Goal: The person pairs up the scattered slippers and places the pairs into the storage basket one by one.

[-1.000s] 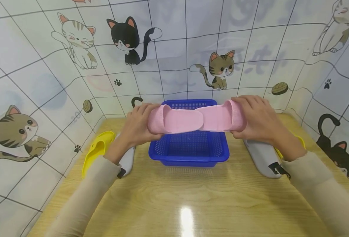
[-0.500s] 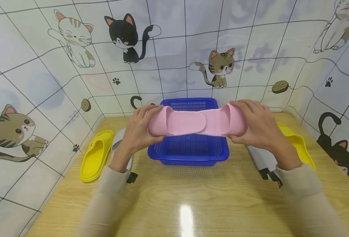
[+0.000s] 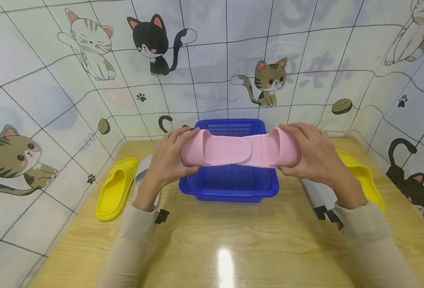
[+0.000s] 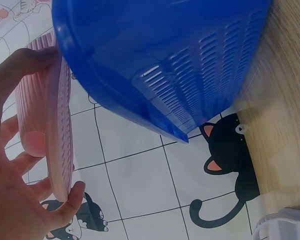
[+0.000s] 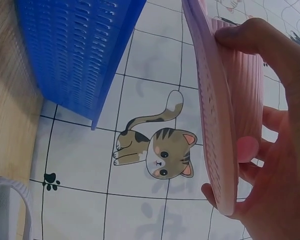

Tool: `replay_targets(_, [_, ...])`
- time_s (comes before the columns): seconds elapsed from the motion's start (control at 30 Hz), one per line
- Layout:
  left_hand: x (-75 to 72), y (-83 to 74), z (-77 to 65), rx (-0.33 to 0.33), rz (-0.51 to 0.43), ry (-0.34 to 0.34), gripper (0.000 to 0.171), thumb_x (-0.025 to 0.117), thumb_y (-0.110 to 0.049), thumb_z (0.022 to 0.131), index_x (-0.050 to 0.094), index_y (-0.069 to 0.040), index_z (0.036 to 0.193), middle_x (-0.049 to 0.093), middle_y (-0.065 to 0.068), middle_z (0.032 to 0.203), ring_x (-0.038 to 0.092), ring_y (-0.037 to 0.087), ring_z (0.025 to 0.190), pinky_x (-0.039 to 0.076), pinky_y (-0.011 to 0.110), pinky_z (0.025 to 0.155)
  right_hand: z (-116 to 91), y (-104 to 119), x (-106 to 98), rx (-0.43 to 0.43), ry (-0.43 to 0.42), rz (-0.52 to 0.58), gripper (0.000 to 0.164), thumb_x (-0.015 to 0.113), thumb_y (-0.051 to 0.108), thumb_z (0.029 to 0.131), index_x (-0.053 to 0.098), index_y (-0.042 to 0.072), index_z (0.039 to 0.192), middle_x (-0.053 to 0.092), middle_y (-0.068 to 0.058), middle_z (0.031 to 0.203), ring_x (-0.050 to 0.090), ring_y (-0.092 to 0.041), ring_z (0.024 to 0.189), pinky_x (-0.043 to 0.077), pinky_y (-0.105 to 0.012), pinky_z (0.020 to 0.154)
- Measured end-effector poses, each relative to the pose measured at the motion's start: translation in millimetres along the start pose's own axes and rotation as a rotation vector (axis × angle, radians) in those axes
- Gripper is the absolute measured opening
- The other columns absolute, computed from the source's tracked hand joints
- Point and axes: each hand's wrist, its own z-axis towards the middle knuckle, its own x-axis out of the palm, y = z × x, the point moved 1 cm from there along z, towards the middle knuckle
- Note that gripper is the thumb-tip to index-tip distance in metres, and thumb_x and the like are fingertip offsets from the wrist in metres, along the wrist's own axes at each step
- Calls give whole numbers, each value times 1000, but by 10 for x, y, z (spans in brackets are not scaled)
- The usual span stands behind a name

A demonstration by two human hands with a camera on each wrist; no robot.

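Observation:
Two pink slide slippers with ribbed straps are held sole up-facing, end to end, above a blue plastic basket [image 3: 230,194] in the head view. My left hand [image 3: 166,158] grips the left pink slipper [image 3: 226,151] by its strap end. Around the strap end of the right pink slipper [image 3: 261,151] curl the fingers of my right hand [image 3: 314,156]. The plain heel ends overlap in the middle, the left one lying over the right one. Both wrist views show thumb and fingers around each slipper, with the basket [image 4: 140,40] beyond.
A yellow clog [image 3: 116,190] and a grey slipper [image 3: 144,165] lie on the wooden table at left, partly behind my left arm. Another grey slipper [image 3: 316,190] and yellow clog [image 3: 364,178] lie at right behind my right arm. A cat-patterned wall [image 3: 212,60] stands close behind the basket.
Both hands have come down slightly with the pink slippers, and the heel ends overlap a little more. My forearms have shifted inward, uncovering more of the yellow clogs.

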Motion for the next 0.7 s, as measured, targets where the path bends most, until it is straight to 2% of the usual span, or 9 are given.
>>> replay_targets(0.4, [-4,-42,-7,10,31,4,101,94,-43,65,46,-31,153,50,10,154,45,34,138,43,61,105,0,33,31,-2,-1,-12,100,91,43,61,53,11,147,58,-18,138,52,-38,121,42,-55,88])
replay_targets(0.7, [39,-71,-4,18,38,23,102,94,-45,66,45,-32,154,50,8,154,44,33,138,43,57,104,-3,64,74,5,8,-24,102,92,46,61,52,12,148,57,-18,139,51,-39,121,41,-56,90])
